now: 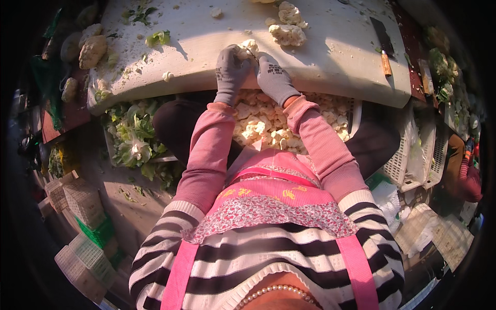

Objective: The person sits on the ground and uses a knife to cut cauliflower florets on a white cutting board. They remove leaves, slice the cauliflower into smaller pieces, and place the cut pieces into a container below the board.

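Both my hands wear grey knit gloves that bear writing, and they meet over the near edge of the white table (217, 73). Between the fingers of my left hand (231, 73) is a piece of cauliflower (249, 46). My right hand (274, 77) grips a small thin blade (254, 56), its edge against that piece; the handle is hidden in the glove. Just beyond, to the right, larger cauliflower chunks (287, 35) lie on the table. Below my wrists, a white plastic crate (355, 118) holds many cut cauliflower florets (252, 124).
A cleaver with a wooden handle (386, 64) lies at the table's right. Cauliflower heads (93, 52) are at the left. Trimmed leaves (135, 143) fill a container by my left knee. Perforated crates (401, 155) stand at right, with another person's sleeve (469, 178) beyond.
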`<state>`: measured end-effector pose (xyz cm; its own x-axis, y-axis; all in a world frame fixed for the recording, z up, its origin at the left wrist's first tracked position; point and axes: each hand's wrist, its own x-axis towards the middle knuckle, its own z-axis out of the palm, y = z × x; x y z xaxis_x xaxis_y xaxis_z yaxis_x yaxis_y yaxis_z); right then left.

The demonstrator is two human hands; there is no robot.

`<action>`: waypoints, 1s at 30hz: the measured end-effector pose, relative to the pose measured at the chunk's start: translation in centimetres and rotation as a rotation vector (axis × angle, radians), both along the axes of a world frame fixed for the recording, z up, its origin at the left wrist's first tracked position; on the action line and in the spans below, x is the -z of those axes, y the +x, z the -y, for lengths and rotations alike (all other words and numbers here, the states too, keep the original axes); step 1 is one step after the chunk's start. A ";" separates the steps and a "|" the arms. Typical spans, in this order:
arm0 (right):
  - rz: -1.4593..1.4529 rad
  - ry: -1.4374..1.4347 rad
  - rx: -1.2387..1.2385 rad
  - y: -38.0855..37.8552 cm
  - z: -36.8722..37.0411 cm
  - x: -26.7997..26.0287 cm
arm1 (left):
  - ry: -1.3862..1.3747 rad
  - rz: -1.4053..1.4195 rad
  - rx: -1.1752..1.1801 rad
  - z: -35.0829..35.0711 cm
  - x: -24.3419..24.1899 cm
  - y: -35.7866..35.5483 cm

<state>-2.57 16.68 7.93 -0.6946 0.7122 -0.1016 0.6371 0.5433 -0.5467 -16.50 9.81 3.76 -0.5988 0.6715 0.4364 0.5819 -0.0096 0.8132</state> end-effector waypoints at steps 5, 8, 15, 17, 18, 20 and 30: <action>-0.219 -0.597 0.292 4.2 1.8 0.3 | -0.144 -0.140 -0.136 1.0 -0.2 0.7; -0.306 -0.446 0.298 5.4 2.1 0.5 | -0.066 -0.252 -0.079 1.6 -0.9 1.2; -0.334 -0.080 0.154 2.2 3.3 0.5 | -0.096 -0.255 -0.047 1.9 -1.7 1.1; -0.252 -0.119 0.167 1.3 3.6 0.4 | -0.115 -0.235 -0.022 2.0 -1.6 1.0; -0.188 -0.108 0.159 1.0 3.7 0.4 | -0.105 -0.221 -0.023 2.1 -1.6 1.0; -0.116 -0.131 0.154 0.7 3.9 0.4 | -0.123 -0.164 -0.036 2.0 -1.7 1.1; -0.042 -0.141 0.170 1.0 4.1 -0.8 | -0.166 -0.291 -0.060 0.7 -2.2 1.3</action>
<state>-1.56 12.63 8.74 -0.5716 0.8001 -0.1820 0.6881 0.3465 -0.6376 -15.18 9.12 6.01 -0.5055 0.7152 0.4827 0.7854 0.1497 0.6006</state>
